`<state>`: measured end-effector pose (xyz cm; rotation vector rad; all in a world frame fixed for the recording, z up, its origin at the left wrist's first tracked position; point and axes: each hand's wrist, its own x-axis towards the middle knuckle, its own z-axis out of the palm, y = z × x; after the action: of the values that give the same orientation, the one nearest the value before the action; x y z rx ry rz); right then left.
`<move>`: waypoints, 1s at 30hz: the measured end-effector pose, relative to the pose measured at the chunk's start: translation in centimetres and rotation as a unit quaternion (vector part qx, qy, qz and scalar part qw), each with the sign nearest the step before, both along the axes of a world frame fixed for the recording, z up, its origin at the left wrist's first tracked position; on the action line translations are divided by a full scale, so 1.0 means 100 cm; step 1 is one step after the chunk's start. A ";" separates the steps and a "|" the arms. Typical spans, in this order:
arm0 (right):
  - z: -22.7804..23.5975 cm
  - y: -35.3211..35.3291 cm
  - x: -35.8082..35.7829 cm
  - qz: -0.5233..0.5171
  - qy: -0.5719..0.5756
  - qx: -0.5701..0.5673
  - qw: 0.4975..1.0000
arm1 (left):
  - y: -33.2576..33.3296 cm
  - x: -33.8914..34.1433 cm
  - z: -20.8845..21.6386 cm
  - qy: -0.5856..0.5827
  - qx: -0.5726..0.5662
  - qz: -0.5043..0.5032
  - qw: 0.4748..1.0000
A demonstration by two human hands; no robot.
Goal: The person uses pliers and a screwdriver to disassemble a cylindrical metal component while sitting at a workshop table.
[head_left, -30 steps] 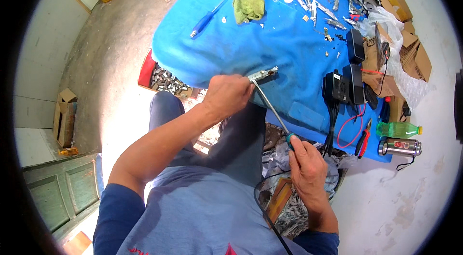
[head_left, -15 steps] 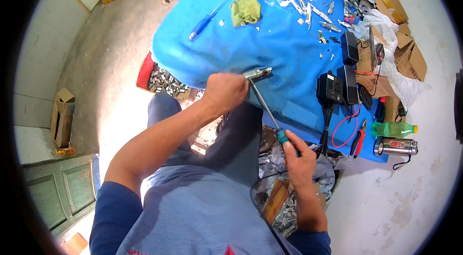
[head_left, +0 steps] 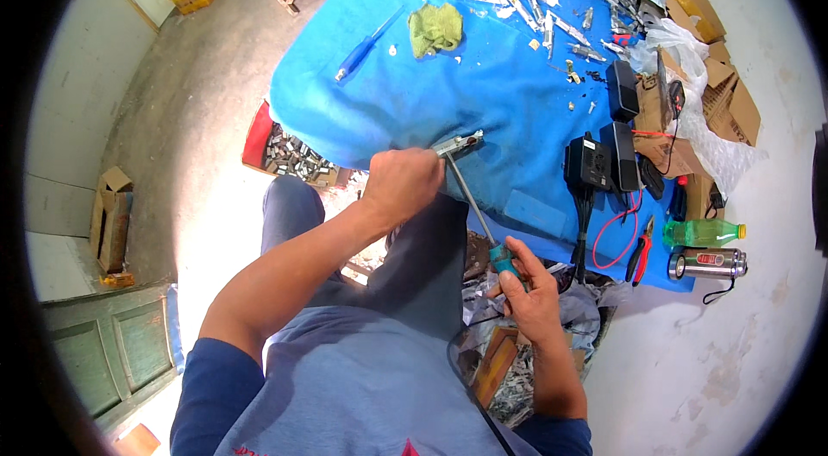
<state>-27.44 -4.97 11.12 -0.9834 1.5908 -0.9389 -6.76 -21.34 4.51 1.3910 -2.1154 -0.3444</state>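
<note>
The person's bare left hand [head_left: 404, 184] is curled closed around one end of a narrow, silvery metal strip-shaped piece [head_left: 462, 144], whose free end juts out over the near edge of the table's bright blue cloth [head_left: 371, 115]. The bare right hand [head_left: 532, 296] has thumb and fingers wrapped on the teal-handled screwdriver [head_left: 501, 258] with a long steel shaft, which slants up to the piece just beside the left fingers. Whether its tip sits in a slot or merely rests against the metal is too small to tell. Working this well would seem to call for a firm left grip, with the piece braced against the cloth so that it cannot twist. The fingers would be safer clear of the tip's line, since a slip could drive it into them. Pressure is best built gradually from the wrist, with the tip well seated first.
</note>
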 end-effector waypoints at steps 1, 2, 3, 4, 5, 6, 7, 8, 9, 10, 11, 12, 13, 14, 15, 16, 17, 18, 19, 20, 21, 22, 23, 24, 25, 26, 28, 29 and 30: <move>0.000 0.000 0.000 0.017 0.016 0.014 1.000 | 0.001 0.000 0.000 0.005 -0.002 0.003 1.000; 0.000 0.000 0.000 0.034 0.032 0.028 0.999 | 0.001 -0.001 -0.001 0.009 -0.004 0.006 1.000; -0.004 0.000 0.001 0.067 0.156 -0.062 0.984 | 0.002 -0.001 0.000 0.010 -0.004 0.008 1.000; -0.011 0.000 0.004 0.098 0.276 -0.150 0.944 | 0.002 -0.002 0.000 0.012 -0.004 0.011 1.000; -0.016 0.002 0.008 0.127 0.389 -0.235 0.881 | 0.002 -0.002 0.000 0.013 -0.005 0.014 1.000; -0.018 0.004 0.013 0.131 0.444 -0.238 0.854 | 0.002 -0.003 0.001 0.013 -0.003 0.016 1.000; -0.018 0.004 0.017 0.140 0.473 -0.237 0.837 | 0.001 -0.004 0.002 0.013 -0.002 0.018 1.000; -0.016 0.003 0.019 0.149 0.502 -0.235 0.819 | 0.001 -0.004 0.002 0.013 0.000 0.019 1.000; -0.015 0.002 0.020 0.157 0.531 -0.233 0.799 | 0.000 -0.004 0.002 0.009 0.000 0.020 1.000; -0.016 0.001 0.019 0.164 0.547 -0.234 0.787 | -0.001 -0.005 0.002 0.005 0.000 0.021 1.000; -0.018 0.000 0.016 0.169 0.562 -0.235 0.774 | -0.002 -0.005 0.002 0.001 0.000 0.022 1.000; -0.018 -0.002 0.012 0.175 0.578 -0.237 0.761 | -0.003 -0.005 0.001 -0.003 0.003 0.022 1.000; -0.016 -0.004 0.007 0.171 0.511 -0.238 0.808 | -0.003 -0.004 0.000 -0.007 0.007 0.022 1.000; -0.013 -0.008 0.002 0.165 0.440 -0.238 0.850 | -0.004 -0.004 -0.001 -0.011 0.011 0.022 1.000; -0.009 -0.012 -0.005 0.156 0.367 -0.237 0.886 | -0.005 -0.004 0.000 -0.007 0.005 0.017 1.000; 0.003 -0.013 -0.010 0.143 0.306 -0.154 0.929 | -0.001 -0.002 -0.001 -0.003 0.003 0.017 1.000; 0.023 -0.013 -0.015 0.127 0.241 -0.069 0.960 | 0.002 0.000 -0.001 0.001 0.000 0.017 1.000; 0.034 -0.012 -0.025 0.105 0.174 0.016 0.979 | 0.003 -0.003 0.000 0.013 -0.009 0.020 1.000; 0.034 -0.009 -0.039 0.088 0.155 0.027 0.984 | 0.004 -0.004 -0.001 0.025 -0.015 0.026 0.999; 0.034 -0.002 -0.054 0.071 0.135 0.038 0.988 | 0.005 -0.004 -0.001 0.036 -0.021 0.031 0.999; 0.036 -0.002 -0.057 0.055 0.114 0.048 0.991 | 0.006 -0.004 -0.002 0.035 -0.037 0.031 0.998; 0.047 0.000 -0.052 -0.016 0.034 0.070 0.997 | 0.007 -0.005 -0.004 0.033 -0.052 0.031 0.998; 0.043 -0.001 -0.053 -0.031 0.012 0.054 0.998 | 0.008 -0.004 -0.006 0.032 -0.068 0.031 0.997; 0.039 -0.003 -0.052 -0.049 -0.011 0.036 0.998 | 0.009 -0.004 -0.007 0.033 -0.085 0.024 0.996; 0.038 -0.005 -0.050 -0.066 -0.035 0.018 0.997 | 0.011 -0.002 -0.007 0.035 -0.102 0.017 0.994; 0.033 -0.013 -0.042 -0.088 -0.033 0.011 0.995 | 0.013 0.000 -0.009 0.037 -0.119 0.010 0.992; 0.020 -0.039 -0.024 -0.101 -0.004 -0.033 0.994 | 0.014 0.000 -0.011 0.041 -0.131 -0.004 0.990; 0.012 -0.054 -0.016 -0.101 -0.010 -0.042 0.994 | 0.014 0.000 -0.011 0.044 -0.137 -0.012 0.990; 0.003 -0.068 -0.008 -0.100 -0.018 -0.051 0.994 | 0.015 0.001 -0.010 0.047 -0.132 -0.025 0.990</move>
<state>-28.28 -11.80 11.43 -0.8820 1.6463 -1.1785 -6.66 -19.83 3.47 1.1484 -2.0360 -0.1396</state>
